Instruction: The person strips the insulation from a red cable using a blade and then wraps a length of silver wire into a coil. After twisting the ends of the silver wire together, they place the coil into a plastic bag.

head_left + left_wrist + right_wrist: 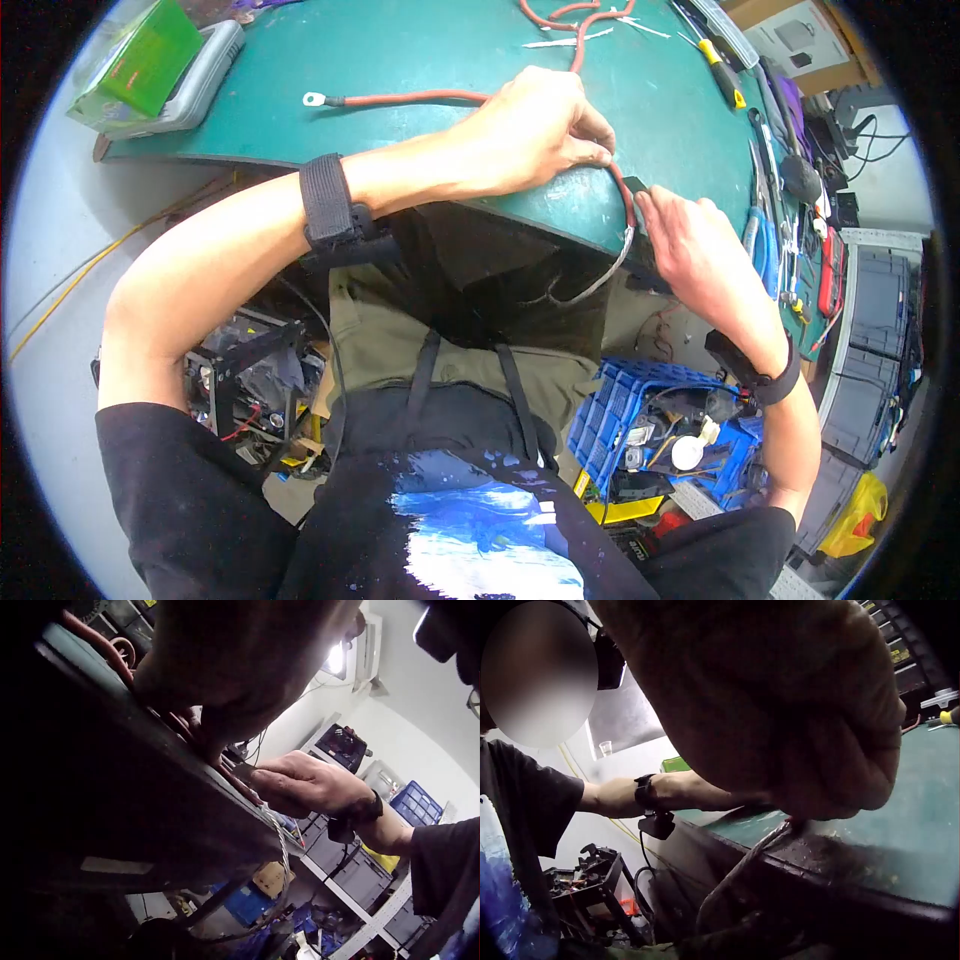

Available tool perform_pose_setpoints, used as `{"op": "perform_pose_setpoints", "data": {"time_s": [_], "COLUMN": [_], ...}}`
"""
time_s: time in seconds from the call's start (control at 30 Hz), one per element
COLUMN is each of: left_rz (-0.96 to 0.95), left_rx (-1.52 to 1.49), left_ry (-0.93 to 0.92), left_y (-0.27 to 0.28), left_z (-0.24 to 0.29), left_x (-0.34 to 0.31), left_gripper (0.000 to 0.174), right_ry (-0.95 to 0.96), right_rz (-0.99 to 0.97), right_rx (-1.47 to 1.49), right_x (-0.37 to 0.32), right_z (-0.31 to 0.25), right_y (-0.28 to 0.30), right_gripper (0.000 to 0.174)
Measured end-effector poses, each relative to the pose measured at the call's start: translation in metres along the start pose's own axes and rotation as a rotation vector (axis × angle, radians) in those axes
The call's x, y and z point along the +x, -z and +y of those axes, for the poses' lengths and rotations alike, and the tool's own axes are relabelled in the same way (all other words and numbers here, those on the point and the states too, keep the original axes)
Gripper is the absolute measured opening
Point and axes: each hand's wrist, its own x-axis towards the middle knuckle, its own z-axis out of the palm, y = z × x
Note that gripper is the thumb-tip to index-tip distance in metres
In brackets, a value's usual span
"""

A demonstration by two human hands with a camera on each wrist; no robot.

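Note:
A thick red cable [622, 190] lies at the front edge of the green table in the head view. My left hand [535, 130] pinches it between thumb and fingers, pressed down at the edge. Beyond the red sheath, bare silver braided wire [606, 277] droops over the edge; its strands [285, 862] also hang down in the left wrist view. My right hand [690, 235] is curled beside the end of the sheath and grips a small dark flat tool [635, 186], whose kind I cannot tell. In the right wrist view the fist hides most of the work.
Another cable end with a metal ring lug [316, 100] lies to the left on the table [400, 50]. White scraps [568, 40] and more red cable lie at the back. A yellow-handled screwdriver [722, 75] and blue-handled pliers [762, 245] line the right side. Below stands a blue crate [600, 415].

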Motion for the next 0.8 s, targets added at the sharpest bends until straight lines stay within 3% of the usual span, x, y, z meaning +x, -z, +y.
{"op": "perform_pose_setpoints", "data": {"time_s": [0.37, 0.8], "left_rz": [0.006, 0.017], "left_rx": [0.022, 0.017], "left_ry": [-0.017, -0.021], "left_y": [-0.002, -0.004], "left_z": [-0.002, -0.004], "left_x": [0.001, 0.001], "left_gripper": [0.022, 0.023], "right_ry": [-0.093, -0.126], "right_rz": [-0.057, 0.053], "right_rx": [0.034, 0.037], "right_x": [-0.011, -0.019], "right_z": [-0.015, -0.03], "right_y": [0.0, -0.002], "right_gripper": [0.034, 0.04]}}
